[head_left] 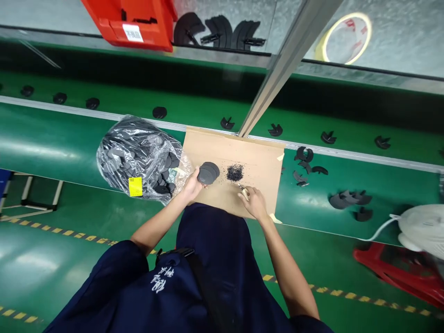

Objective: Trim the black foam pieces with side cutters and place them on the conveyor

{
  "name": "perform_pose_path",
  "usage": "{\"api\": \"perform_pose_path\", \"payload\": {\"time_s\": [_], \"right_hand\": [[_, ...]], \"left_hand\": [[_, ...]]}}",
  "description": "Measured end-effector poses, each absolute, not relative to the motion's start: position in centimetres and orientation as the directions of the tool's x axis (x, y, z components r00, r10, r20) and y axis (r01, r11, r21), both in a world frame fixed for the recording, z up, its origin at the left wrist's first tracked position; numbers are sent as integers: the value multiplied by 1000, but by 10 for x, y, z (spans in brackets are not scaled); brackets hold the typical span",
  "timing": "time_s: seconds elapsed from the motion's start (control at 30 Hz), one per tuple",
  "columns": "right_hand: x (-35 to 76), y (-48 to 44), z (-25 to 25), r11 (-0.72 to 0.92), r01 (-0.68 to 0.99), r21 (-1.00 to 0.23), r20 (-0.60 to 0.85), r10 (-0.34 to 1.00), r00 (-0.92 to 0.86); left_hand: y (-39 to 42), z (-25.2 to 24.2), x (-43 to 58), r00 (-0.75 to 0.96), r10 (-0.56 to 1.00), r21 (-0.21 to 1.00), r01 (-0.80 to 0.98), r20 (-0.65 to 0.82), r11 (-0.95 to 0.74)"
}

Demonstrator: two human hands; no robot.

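My left hand (193,186) is closed on a few overlapping dark grey round plastic pieces (208,173), held low over the brown cardboard sheet (255,152). A pile of tiny black bits (235,173) lies on the cardboard, between my two hands. In my right hand (255,203) is a small pale-handled tool (245,192), its metal tip pointing at the pile's near edge. Its exact kind is too small to make out. Beside my left hand a clear plastic bag (138,155) with a yellow label lies full of similar dark pieces.
Black parts (275,130) sit spaced along the green strip behind the bench. More black pieces (350,199) lie on the right. A grey post (256,108) rises behind the cardboard. On the upper shelf are a red bin (138,27) and a tape roll (347,39).
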State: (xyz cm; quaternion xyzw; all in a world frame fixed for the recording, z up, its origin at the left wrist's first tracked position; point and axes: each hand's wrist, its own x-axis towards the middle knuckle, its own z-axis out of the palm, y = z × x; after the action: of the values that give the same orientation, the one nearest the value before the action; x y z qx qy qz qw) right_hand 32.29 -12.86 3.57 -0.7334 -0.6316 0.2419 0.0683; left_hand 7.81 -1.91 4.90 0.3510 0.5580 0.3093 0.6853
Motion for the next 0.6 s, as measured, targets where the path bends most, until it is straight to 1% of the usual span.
{"api": "perform_pose_path", "payload": {"time_s": [0.07, 0.13, 0.2, 0.3, 0.37, 0.43, 0.53, 0.6], "right_hand": [[323, -136, 14, -279, 898, -339, -259, 946, 195], [324, -144, -3, -360, 883, -301, -229, 926, 299], [323, -151, -18, -414, 861, -295, -196, 908, 369], [323, -160, -35, -453, 833, -317, -151, 891, 427], [322, -163, -43, -475, 815, -331, -136, 879, 457], [322, -166, -49, -492, 801, -341, -131, 869, 478], [323, -169, -54, -504, 789, -351, -133, 861, 490], [324, -170, -57, -511, 781, -359, -138, 857, 496]], "left_hand": [[4, 38, 79, 120, 823, 832, 93, -555, 547], [35, 31, 80, 94, 846, 841, 213, -524, 497], [75, 29, 85, 89, 872, 840, 332, -481, 430], [144, 31, 98, 102, 918, 805, 525, -382, 276], [185, 35, 109, 141, 941, 755, 638, -308, 151], [217, 39, 116, 188, 948, 679, 733, -256, 38], [244, 40, 124, 250, 939, 545, 834, -237, -85], [252, 37, 136, 286, 926, 475, 869, -246, -143]]}}
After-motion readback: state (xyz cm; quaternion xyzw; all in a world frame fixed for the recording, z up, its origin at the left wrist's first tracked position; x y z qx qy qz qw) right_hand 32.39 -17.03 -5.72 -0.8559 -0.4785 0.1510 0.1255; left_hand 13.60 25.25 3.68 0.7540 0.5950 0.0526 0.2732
